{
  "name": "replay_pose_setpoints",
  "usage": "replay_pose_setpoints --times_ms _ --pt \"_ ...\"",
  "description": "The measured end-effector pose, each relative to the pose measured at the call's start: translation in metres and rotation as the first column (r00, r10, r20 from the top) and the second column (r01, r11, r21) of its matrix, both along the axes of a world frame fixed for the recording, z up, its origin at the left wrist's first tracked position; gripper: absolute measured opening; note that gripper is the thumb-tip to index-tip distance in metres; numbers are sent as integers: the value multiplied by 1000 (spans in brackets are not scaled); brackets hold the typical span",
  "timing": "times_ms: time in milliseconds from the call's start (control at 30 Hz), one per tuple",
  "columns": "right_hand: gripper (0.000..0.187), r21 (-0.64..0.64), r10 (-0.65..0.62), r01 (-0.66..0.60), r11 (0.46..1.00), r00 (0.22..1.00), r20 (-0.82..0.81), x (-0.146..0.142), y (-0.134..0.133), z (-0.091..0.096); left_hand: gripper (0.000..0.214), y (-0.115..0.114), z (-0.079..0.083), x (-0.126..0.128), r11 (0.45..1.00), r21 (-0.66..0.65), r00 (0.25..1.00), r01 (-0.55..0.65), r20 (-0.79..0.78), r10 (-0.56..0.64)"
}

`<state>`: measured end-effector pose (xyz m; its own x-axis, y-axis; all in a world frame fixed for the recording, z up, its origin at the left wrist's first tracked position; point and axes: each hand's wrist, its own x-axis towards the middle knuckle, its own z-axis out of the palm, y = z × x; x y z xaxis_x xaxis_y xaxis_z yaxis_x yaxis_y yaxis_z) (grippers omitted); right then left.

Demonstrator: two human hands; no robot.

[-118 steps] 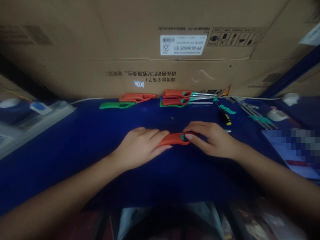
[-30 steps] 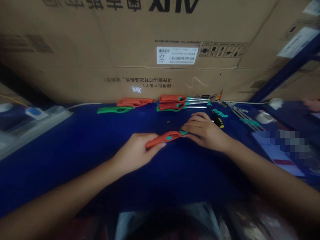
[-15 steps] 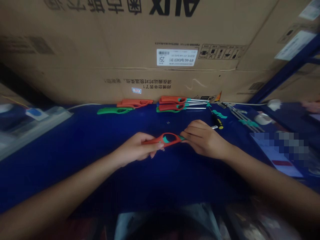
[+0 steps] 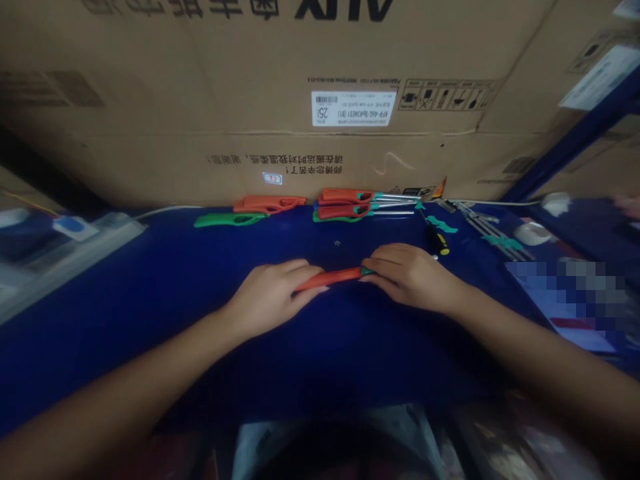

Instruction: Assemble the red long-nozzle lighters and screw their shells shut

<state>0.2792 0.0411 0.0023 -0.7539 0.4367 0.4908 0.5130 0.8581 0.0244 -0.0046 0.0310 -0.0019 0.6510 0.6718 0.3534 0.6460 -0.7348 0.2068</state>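
Over the blue tabletop I hold an orange-red long-nosed lighter (image 4: 336, 277) level between my hands. My left hand (image 4: 270, 290) is wrapped round its handle, which is turned narrow side toward me, so the trigger loop is hidden. My right hand (image 4: 413, 275) pinches the green collar at the other end. A bit of metal shows just past its knuckles; whether it belongs to the lighter or the tool behind is unclear. Beyond my hands lie several lighters with metal tubes, among them a red one (image 4: 343, 211). Orange handles (image 4: 270, 204) and a green handle (image 4: 230, 220) lie left of them.
A large cardboard box (image 4: 200, 100) walls off the back. To the right lie a yellow-and-black screwdriver (image 4: 441, 244), loose metal tubes with green collars (image 4: 495, 235), a white roll (image 4: 533, 233) and a sheet of paper (image 4: 583, 338). Tiny pieces (image 4: 337, 243) lie mid-table.
The lighter has turned about its length, so its trigger loop no longer shows. My left fingers have shifted to wrap over the handle; my right hand keeps its pinch on the collar.
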Motion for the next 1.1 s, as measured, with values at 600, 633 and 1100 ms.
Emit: replay_pose_setpoints --times_ms 600,633,1100 --pt "20 108 4 2 994 999 -53 -5 -4 -10 26 -5 -2 1 991 127 999 33 -30 -30" --pt "20 122 7 -3 993 999 -33 -5 -5 -10 26 -6 -3 1 992 123 999 34 -33 -30" --pt "33 143 -28 43 989 994 -108 7 -8 14 42 -9 10 11 954 -300 894 6 429 129"
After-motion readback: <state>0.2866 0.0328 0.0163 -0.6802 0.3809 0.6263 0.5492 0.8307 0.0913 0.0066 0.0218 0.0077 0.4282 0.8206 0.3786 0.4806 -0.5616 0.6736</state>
